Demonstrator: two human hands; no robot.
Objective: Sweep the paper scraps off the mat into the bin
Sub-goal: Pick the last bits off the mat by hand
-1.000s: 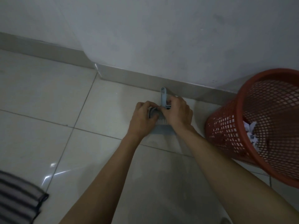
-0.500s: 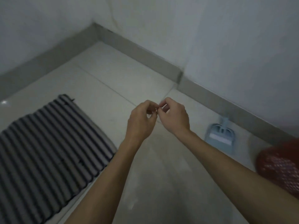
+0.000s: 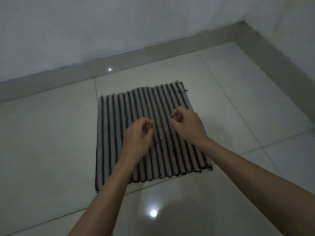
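Observation:
A ribbed grey and black striped mat (image 3: 119,120) lies flat on the tiled floor, in the middle of the view. I see no paper scraps on it. My left hand (image 3: 137,138) hovers over the mat's middle with fingers loosely curled and nothing in it. My right hand (image 3: 186,124) hovers over the mat's right half, fingers also curled in and holding nothing. The two hands are apart. The bin and the dustpan are out of view.
Pale glossy floor tiles (image 3: 51,142) surround the mat. A grey skirting board (image 3: 153,53) runs along the white wall behind it and turns at a room corner (image 3: 242,29) at the upper right. A light reflection (image 3: 153,213) shines on the near floor.
The view swung left from the red bin and blue dustpan to the mat. My hands let go of the dustpan set, met fingertip to fingertip, then moved apart over the mat.

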